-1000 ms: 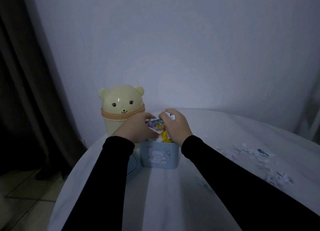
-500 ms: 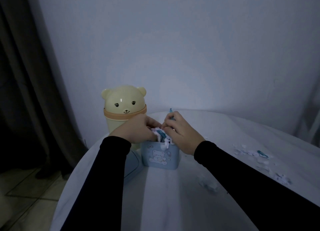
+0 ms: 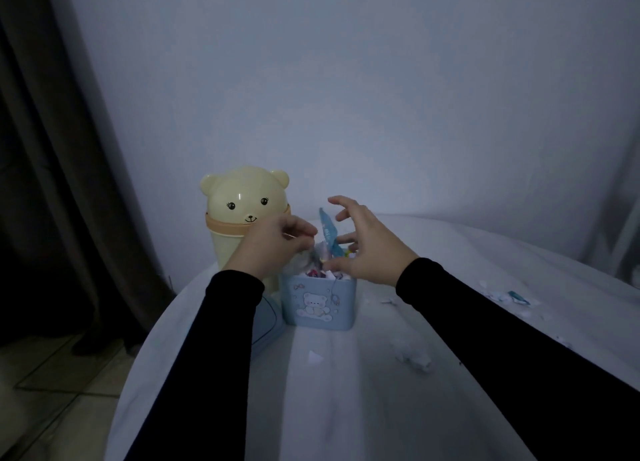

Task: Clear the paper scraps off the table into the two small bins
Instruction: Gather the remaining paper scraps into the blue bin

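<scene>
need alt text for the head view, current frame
Both hands work over an overfilled blue bin: left hand pinches scraps, right hand is spread open. A yellow bear bin stands behind; loose paper scraps remain on the white table.

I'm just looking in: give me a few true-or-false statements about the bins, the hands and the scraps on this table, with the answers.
1. The blue bin is stuffed with scraps up to its rim. True.
2. The yellow bear bin lies tipped on its side. False: it stands upright behind the blue one.
3. The right hand is spread open above the blue bin. True.
4. The table is free of scraps. False: paper scraps lie to the right.
5. The left hand has curled fingers at the bin's top. True.
</scene>
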`<state>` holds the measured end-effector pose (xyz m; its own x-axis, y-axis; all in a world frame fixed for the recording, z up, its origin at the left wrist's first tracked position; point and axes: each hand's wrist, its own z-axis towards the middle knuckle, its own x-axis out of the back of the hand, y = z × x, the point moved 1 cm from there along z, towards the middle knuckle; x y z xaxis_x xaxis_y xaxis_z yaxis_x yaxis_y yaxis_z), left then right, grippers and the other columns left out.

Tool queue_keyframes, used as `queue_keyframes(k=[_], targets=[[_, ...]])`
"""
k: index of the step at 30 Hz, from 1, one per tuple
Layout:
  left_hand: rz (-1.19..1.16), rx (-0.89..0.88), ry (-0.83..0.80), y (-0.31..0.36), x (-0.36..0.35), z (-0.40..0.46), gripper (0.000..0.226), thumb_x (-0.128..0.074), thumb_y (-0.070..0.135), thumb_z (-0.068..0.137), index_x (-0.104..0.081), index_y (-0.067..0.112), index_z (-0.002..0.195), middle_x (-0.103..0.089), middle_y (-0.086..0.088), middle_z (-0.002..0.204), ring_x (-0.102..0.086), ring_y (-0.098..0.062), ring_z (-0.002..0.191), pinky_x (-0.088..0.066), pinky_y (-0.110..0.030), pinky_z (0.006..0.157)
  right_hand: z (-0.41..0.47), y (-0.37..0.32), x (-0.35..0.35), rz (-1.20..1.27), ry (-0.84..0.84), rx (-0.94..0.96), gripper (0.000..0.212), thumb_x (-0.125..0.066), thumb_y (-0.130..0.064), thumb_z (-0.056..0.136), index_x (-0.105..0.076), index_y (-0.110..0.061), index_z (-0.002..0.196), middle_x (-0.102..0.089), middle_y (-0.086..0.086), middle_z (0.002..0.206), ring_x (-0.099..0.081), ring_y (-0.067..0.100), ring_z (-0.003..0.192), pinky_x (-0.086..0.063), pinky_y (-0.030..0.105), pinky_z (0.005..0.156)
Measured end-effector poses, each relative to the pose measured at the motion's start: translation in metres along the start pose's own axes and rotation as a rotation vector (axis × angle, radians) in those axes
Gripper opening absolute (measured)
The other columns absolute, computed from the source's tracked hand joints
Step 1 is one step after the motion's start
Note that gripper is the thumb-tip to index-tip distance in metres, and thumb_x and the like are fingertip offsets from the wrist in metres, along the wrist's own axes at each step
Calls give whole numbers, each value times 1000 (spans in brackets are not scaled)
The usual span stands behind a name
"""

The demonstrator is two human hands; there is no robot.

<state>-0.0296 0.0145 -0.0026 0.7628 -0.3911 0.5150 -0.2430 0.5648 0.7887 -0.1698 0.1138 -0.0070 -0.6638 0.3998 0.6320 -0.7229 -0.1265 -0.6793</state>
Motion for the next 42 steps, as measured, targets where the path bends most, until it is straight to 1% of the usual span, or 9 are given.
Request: queue_keyframes(k=[3,6,10,12,15,20,32,38,42], targets=[[-60,13,-42,5,10,0,17,-62,-1,86,-67,13,94,-68,-10,91,-62,-21,81,-54,-27,77,0,-4,8,-247,5,-25,54,-79,-43,70,-61,-26,118,-56,-10,108,-58,10,101,-50,23,81],[89,-14,-14,6,13,0,22,-69,11,84,-68,16,105,-67,2,98,-58,-14,77,-49,-18,67,-4,-11,11,-535,20,-30,34,-66,-57,76,-69,-32,99,-59,-9,103,-56,13,96,-46,33,85],[268,-75,-59,13,-2,-5,40,-75,36,77,-65,27,115,-63,10,102,-48,4,70,-37,-16,74,-5,-17,18,-647,-14,-158,39,-58,-66,76,-69,-35,97,-58,-12,97,-57,12,97,-44,32,88],[355,-79,-116,15,-14,-8,31,-73,31,78,-70,23,109,-65,4,92,-48,3,63,-35,-8,59,-4,-17,23,-578,-108,-272,48,-64,-71,65,-69,-34,95,-61,-12,92,-60,12,94,-48,31,87],[414,-18,-163,15,-22,-9,15,-71,24,79,-76,19,93,-71,1,84,-49,2,54,-38,-8,48,-3,-15,25,-558,-145,-324,42,-77,-57,61,-74,-27,89,-68,-10,86,-64,13,87,-53,30,83],[468,34,-92,11,-18,-6,13,-77,9,70,-75,18,80,-74,-2,86,-67,-15,80,-51,-23,76,0,-22,12,-682,-79,-285,16,-76,-31,73,-77,-23,86,-72,-5,88,-66,17,88,-48,27,77],[569,39,-75,9,-8,-7,12,-68,20,80,-78,15,86,-73,-8,84,-62,-16,73,-40,-22,58,-2,-20,13,-629,21,-224,20,-65,-44,82,-69,-29,94,-69,-10,98,-60,14,99,-42,36,96],[406,9,-23,19,5,-15,14,-64,19,85,-74,16,94,-71,-2,93,-61,-13,87,-41,-20,76,-9,-17,11,-618,-23,-223,20,-60,-41,86,-69,-31,100,-68,-11,103,-59,14,104,-38,36,98],[267,-71,253,34,-24,-45,17,-59,17,86,-72,14,96,-70,-3,93,-61,-16,86,-42,-23,76,-35,-9,12,-378,302,-134,23,-54,-26,89,-65,-29,109,-67,-12,102,-58,12,100,-40,31,94]])
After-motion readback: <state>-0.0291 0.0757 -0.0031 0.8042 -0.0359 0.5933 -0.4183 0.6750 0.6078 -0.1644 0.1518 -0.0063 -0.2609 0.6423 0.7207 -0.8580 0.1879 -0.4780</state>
